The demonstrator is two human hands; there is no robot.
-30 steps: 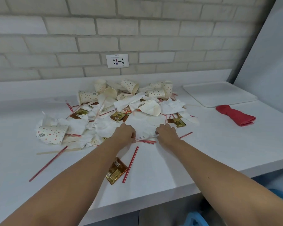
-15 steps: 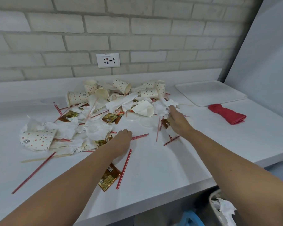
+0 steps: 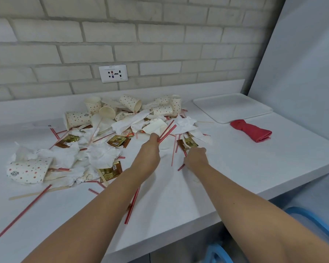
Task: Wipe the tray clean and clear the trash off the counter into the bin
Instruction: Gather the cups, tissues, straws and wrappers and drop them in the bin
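Note:
Trash covers the white counter (image 3: pixel 226 177): dotted paper cups (image 3: pixel 78 118), crumpled napkins (image 3: pixel 103 154), brown sachets (image 3: pixel 110 170) and red striped straws (image 3: pixel 132 204). My left hand (image 3: pixel 150 150) grips a few red straws (image 3: pixel 167 130) that stick out up and to the right, at the near edge of the pile. My right hand (image 3: pixel 196 158) is curled on the counter beside it, pinching a red straw (image 3: pixel 181 167) whose end shows at its left. The white tray (image 3: pixel 232 108) lies at the back right, with a red cloth (image 3: pixel 252 130) in front of it.
A brick wall with a socket (image 3: pixel 113 73) runs behind the counter. A grey panel (image 3: pixel 302 73) rises on the right. Blue plastic rims (image 3: pixel 315 223) show below the counter's front edge at the lower right. One long straw (image 3: pixel 23 212) lies near the left front.
My left hand has moved forward and right, lifting red straws. My right hand has drawn back from the napkins toward me, onto the straws on the counter.

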